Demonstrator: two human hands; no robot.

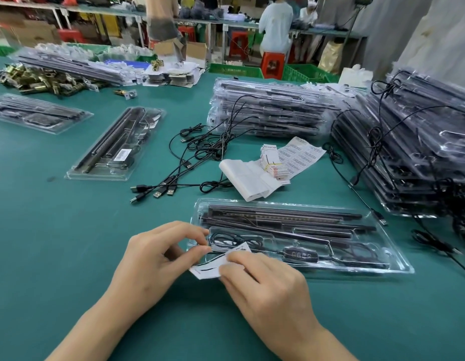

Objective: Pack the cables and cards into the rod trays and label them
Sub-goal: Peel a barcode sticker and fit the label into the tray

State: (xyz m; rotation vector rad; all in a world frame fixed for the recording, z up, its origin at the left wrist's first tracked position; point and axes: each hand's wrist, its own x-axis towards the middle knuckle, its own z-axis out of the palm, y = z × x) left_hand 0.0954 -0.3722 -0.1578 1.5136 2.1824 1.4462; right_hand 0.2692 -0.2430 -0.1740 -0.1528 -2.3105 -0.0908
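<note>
- Head view: the left hand (158,259) and right hand (268,287) are both pinching a small white printed card (208,270) with curled fingers, over the near-left corner of the clear plastic rod tray (369,269) on the green worktop (70,230).
- The card-packing step seems to be running; a coiled black cable (234,241) is already lying inside the tray.
- Next, the card is probably going flat over that cable; labelling is waiting.
</note>
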